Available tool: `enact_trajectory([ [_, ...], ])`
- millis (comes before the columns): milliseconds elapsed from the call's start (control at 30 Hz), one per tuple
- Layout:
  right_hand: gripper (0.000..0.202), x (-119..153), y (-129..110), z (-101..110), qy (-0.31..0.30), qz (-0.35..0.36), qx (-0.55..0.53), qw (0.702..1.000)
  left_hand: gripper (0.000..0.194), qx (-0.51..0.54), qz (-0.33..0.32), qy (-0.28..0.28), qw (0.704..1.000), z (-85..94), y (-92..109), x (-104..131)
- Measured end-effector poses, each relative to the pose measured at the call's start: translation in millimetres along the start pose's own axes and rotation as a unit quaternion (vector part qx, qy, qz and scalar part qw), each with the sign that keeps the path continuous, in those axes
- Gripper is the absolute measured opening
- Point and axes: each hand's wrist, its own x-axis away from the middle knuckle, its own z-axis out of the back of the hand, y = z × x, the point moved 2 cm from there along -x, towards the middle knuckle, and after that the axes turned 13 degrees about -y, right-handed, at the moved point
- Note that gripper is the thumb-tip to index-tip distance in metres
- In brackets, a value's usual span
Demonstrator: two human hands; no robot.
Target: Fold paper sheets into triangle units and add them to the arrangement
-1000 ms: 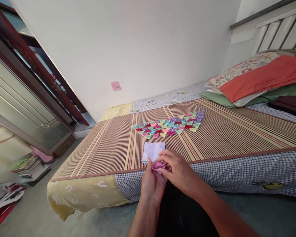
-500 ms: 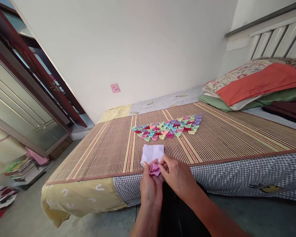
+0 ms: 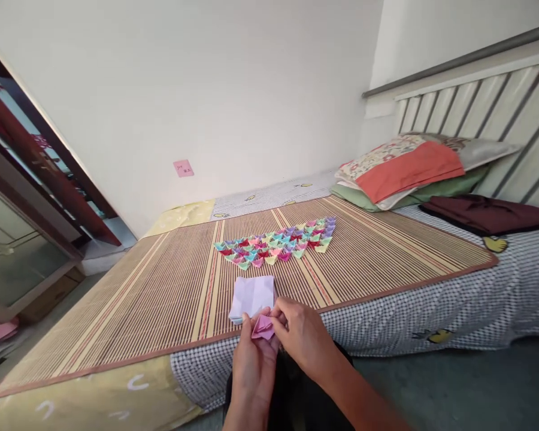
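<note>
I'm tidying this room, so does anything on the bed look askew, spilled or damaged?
Nothing looks spilled or damaged. Only the pillows seem slightly askew: they're piled unevenly, with green bedding jutting out underneath. The folded paper shapes lie in orderly rows, and the left hand holds pink folded paper.

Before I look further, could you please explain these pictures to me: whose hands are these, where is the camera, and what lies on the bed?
There is no machine: these are a person's two bare hands, seen from a camera worn on that person's head, looking forward and down. The left hand holds a folded pink paper, and the right hand pinches its right side. On the bed lies a striped mat. A pale paper stack rests on it near the hands; beyond are rows of colourful paper folds. Pillows lie farther right.
</note>
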Motion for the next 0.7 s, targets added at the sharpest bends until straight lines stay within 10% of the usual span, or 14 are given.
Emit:
enact_trajectory([
  [167, 0.018, -13.0, 46.0, 19.1, -0.012, -0.05, 0.002, 0.999, 0.042, -0.051, 0.051, 0.004, 0.997, 16.8, -19.5, -23.6],
  [467, 0.026, -103.7, 184.6, 60.4, -0.04, -0.231, 0.101, 0.967, 0.057, -0.378, 0.053, -0.143, 0.913, 77.9, -116.2, -57.1],
  [700, 0.033, -159.3, 223.8, 48.7, -0.078, -0.299, 0.156, 0.938, 0.051, -0.401, 0.122, -0.181, 0.89, 88.4, -129.4, -78.2],
])
